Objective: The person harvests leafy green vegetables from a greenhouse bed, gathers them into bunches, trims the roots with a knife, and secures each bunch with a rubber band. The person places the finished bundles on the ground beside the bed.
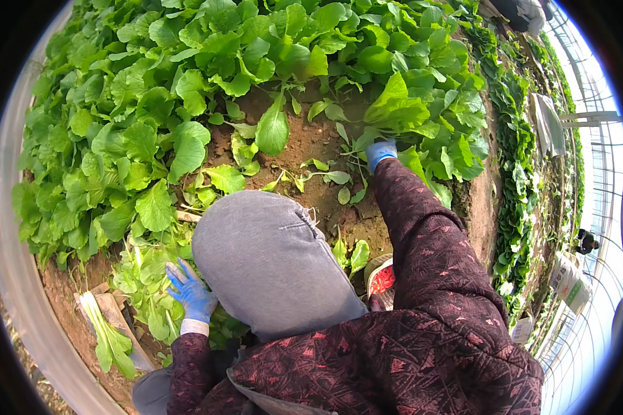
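My left hand [191, 295], in a blue and white glove, rests with fingers apart on a heap of loose leafy greens [148, 290] beside my knee. Reaching forward, my right hand [380, 151] in a similar glove is at the base of leafy green plants [402, 111]; leaves cover its fingers, so its grip cannot be told. A bunch of greens with pale stems [106, 332] lies on a wooden board [127, 332] at the lower left. Small loose leaves [272, 124] and seedlings lie on the brown soil [311, 150] between the hands and the standing plants.
Dense greens [135, 93] stand ahead and to the left, bordered by plastic sheeting [10, 207]. My knee [270, 254] and a shoe [381, 280] are below. To the right run a soil path [480, 218], further plant rows [516, 171] and a white sack [571, 282]. Two people are farther off.
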A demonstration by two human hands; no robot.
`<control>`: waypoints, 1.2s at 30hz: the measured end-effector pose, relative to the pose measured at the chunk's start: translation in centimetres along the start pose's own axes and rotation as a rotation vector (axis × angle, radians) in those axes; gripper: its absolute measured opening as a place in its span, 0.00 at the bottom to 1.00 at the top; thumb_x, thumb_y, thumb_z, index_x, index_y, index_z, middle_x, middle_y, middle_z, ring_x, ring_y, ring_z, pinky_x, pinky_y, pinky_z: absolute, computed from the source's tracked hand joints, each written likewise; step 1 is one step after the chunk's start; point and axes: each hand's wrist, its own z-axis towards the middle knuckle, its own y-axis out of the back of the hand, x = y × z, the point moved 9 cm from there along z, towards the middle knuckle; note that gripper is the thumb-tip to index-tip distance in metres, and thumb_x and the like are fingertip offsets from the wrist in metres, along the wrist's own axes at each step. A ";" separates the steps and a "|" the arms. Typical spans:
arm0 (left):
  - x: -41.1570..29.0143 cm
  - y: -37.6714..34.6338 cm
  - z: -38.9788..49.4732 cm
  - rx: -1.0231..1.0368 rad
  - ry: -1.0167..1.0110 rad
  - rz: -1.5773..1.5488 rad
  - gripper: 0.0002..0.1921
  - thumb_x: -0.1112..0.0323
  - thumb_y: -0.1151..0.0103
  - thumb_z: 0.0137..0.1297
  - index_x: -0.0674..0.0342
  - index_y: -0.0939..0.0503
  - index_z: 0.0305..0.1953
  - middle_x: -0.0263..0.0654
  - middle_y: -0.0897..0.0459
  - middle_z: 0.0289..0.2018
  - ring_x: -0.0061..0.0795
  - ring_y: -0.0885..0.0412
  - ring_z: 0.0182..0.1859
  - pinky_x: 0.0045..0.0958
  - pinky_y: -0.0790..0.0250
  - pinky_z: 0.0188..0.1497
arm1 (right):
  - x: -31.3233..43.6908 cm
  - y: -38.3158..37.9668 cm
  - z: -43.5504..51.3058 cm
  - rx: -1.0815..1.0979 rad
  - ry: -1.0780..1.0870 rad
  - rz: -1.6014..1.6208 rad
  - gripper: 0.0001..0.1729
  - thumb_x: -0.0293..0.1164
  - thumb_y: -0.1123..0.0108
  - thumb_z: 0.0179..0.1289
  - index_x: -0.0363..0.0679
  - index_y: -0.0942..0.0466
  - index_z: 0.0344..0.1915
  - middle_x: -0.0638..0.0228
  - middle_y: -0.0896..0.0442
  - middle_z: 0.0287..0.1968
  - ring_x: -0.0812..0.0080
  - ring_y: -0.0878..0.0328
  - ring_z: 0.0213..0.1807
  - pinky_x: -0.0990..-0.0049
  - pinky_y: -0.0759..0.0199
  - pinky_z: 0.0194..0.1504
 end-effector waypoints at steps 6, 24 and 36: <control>-0.7 0.1 -0.1 0.027 0.007 0.052 0.65 0.38 0.36 0.49 0.68 0.70 0.71 0.61 0.73 0.72 0.57 0.74 0.75 0.68 0.68 0.68 | -0.1 -2.4 2.6 0.124 -0.126 0.311 0.17 0.33 0.42 0.60 0.46 0.18 0.50 0.60 0.19 0.54 0.59 0.21 0.56 0.62 0.25 0.51; -0.5 1.3 -0.8 -0.059 0.004 0.024 0.67 0.37 0.31 0.46 0.66 0.69 0.72 0.61 0.70 0.72 0.56 0.72 0.75 0.68 0.67 0.68 | 3.2 1.8 0.3 0.095 0.069 0.142 0.17 0.36 0.42 0.59 0.45 0.17 0.48 0.57 0.17 0.51 0.57 0.18 0.51 0.61 0.24 0.47; -0.8 1.8 -1.2 -0.005 0.035 0.034 0.68 0.37 0.31 0.45 0.67 0.68 0.72 0.60 0.70 0.72 0.55 0.72 0.75 0.66 0.67 0.69 | 5.3 8.9 -3.2 -0.090 0.198 0.150 0.16 0.32 0.42 0.58 0.43 0.17 0.47 0.58 0.16 0.48 0.59 0.18 0.50 0.63 0.24 0.48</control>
